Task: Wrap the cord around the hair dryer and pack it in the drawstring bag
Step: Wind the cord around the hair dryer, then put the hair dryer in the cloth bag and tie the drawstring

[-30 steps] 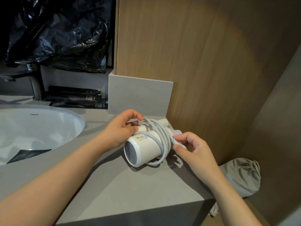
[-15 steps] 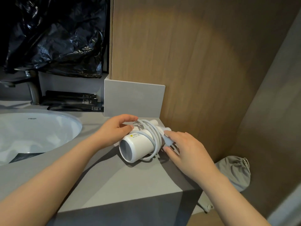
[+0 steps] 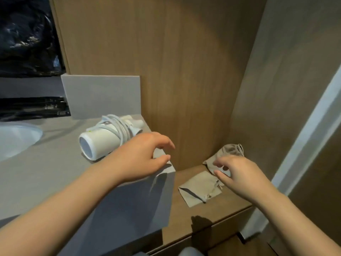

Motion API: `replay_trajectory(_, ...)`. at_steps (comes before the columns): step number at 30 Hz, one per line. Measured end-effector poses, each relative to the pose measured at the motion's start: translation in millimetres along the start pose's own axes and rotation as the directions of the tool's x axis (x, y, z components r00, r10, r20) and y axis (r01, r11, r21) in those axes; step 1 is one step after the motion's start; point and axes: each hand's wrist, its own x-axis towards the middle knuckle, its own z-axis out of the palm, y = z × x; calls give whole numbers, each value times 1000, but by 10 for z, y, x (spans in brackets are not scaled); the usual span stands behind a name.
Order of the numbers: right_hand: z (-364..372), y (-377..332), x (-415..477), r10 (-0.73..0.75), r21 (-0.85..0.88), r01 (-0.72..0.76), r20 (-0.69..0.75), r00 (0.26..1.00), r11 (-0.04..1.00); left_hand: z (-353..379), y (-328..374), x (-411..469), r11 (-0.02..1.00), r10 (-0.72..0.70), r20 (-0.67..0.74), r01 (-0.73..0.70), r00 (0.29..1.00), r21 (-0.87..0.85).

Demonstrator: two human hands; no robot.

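Note:
The white hair dryer (image 3: 100, 143) lies on its side on the grey counter (image 3: 46, 170), its white cord (image 3: 118, 128) coiled around the body. My left hand (image 3: 142, 156) hovers open over the counter's right corner, just right of the dryer and not touching it. On the lower wooden shelf (image 3: 184, 215) lies the beige drawstring bag (image 3: 230, 151), bunched, with a flat beige pouch (image 3: 199, 189) in front of it. My right hand (image 3: 238, 174) is over the bag with fingers spread, holding nothing; contact with the cloth is unclear.
A white sink basin (image 3: 16, 139) sits at the left of the counter. Black packets (image 3: 33, 108) lie against the back wall under a black plastic sheet (image 3: 25, 34). A grey upstand (image 3: 103, 95) and wooden panels (image 3: 184, 71) close in the corner.
Both hands let go of the dryer and cord and moved right. The view swung right and down; my right hand now reaches over the bag on the lower shelf.

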Motion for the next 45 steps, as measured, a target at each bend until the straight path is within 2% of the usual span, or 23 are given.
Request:
replay_trajectory(5,365,689,-337,101,-1,-102,114,988,995,678,398,440,995,7,161,-22,987,95)
replay_trajectory(8,623,1030,-443,137,14,-142,182,974,990,1166,534,742,996,-23,279,-1,960,87)
replay_trajectory(14,1150,1633,-457,181,45,-206,318,931,978,2245,459,1404,986,-165,470,141,867,86)
replay_trajectory(18,1478,1974,-337,208,78,-254,369,906,964,2981,194,1795,963,-265,508,246,819,107)
replay_trajectory(24,2081,2425,-14,231,131,-318,443,866,939,3941,-175,2224,947,-322,543,252,776,201)
replay_trajectory(28,2513,2616,127,207,171,-289,384,900,942,4409,-436,2342,937,-346,579,245,738,248)
replay_trajectory(32,2832,2688,226,197,231,-301,386,901,925,4785,-665,2316,932,-361,624,242,693,270)
replay_trajectory(35,2987,2701,233,199,244,-318,412,889,916,4960,-733,2296,939,-338,622,208,707,274)
replay_trajectory(39,2964,2695,215,203,257,-322,399,894,911,4960,-748,2325,943,-332,611,256,718,211)
replay_trajectory(42,2803,2666,190,225,266,-329,356,907,906,4781,-698,2383,945,-317,538,307,781,110)
replay_trajectory(45,2547,2602,166,231,271,-330,338,912,905,4452,-529,2444,956,-279,457,290,844,49)
